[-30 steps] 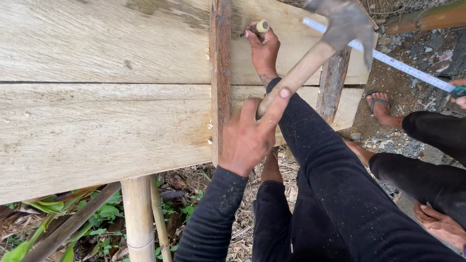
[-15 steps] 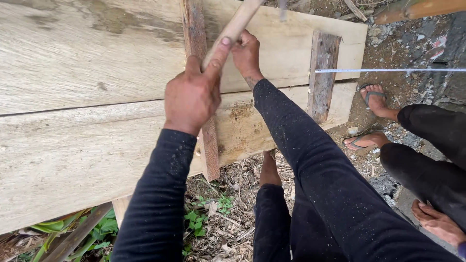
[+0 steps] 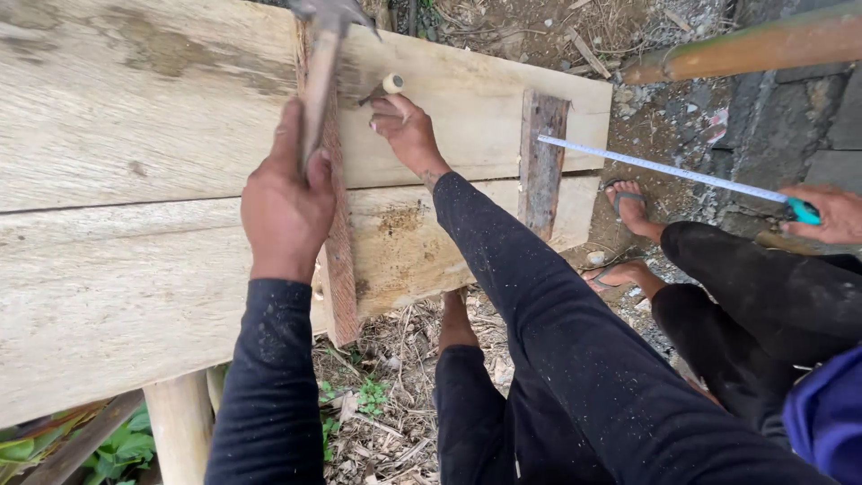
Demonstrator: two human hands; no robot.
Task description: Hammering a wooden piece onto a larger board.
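The left hand [image 3: 285, 208], centre-left of the frame, is wrapped tightly around the wooden handle of a hammer [image 3: 320, 76], whose metal head sits at the top edge directly above the fist. The right hand [image 3: 409, 128], just right of the hammer handle, pinches a small pale peg [image 3: 391, 83] at its fingertips against the upper plank [image 3: 153, 117], beside the narrow reddish batten [image 3: 337, 242]. At the right edge, another person's hand [image 3: 831, 214] holds a tape measure [image 3: 664, 171] stretched toward a second batten [image 3: 541, 162].
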